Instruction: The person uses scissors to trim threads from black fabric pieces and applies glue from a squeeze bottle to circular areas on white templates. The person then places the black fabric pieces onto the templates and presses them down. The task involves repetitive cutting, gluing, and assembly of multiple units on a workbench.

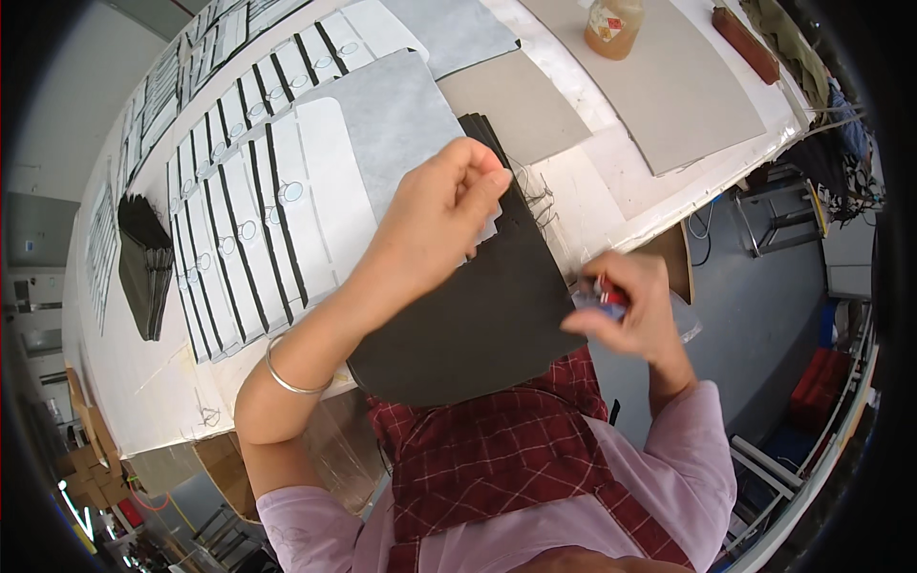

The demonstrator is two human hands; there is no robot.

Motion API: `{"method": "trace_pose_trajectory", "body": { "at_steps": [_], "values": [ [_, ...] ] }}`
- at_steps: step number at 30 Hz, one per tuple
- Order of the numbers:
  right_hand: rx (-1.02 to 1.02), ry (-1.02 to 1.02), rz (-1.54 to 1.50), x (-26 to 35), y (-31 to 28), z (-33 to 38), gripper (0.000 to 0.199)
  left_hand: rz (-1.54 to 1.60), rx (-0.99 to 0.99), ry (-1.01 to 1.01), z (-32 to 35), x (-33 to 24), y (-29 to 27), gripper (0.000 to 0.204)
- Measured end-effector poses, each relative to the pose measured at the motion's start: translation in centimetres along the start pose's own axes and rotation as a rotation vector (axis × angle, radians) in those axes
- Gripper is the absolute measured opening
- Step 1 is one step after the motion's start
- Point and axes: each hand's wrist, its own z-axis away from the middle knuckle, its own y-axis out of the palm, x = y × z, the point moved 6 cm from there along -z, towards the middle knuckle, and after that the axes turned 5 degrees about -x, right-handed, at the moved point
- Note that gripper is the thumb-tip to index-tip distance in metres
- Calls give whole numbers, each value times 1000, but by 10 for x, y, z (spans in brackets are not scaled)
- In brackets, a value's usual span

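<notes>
A dark, rounded sheet rests over the table's front edge and against my apron, with the edges of more dark layers at its far end. Above it my left hand is closed in a pinch, thumb against fingertips; what they hold, if anything, is too small to make out. A scrap of white shows just under that hand. At the sheet's right edge my right hand curls around a small red and blue tool, blurred and partly hidden by the fingers. Loose thread ends lie beside the dark layers.
White panels with black strips overlap across the left of the table, beside grey sheets. A folded dark bundle stands far left. Beige boards, an amber-filled jar and a brown bar lie at the far right.
</notes>
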Motion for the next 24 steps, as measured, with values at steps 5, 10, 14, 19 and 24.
{"method": "trace_pose_trajectory", "body": {
  "at_steps": [5,10,14,19,24],
  "values": [
    [-21,59,23,18,18,28,34,-682,81,374,41,-31,34,54],
    [-4,-77,-11,30,28,20,36,-727,88,320,37,-25,46,51],
    [111,-117,-355,28,24,10,31,-326,261,115,32,-9,28,43],
    [-205,192,-294,-2,22,-10,42,70,377,3,40,6,14,41],
    [-68,259,41,5,29,-16,52,190,382,-4,39,12,9,35]
  ]
}}
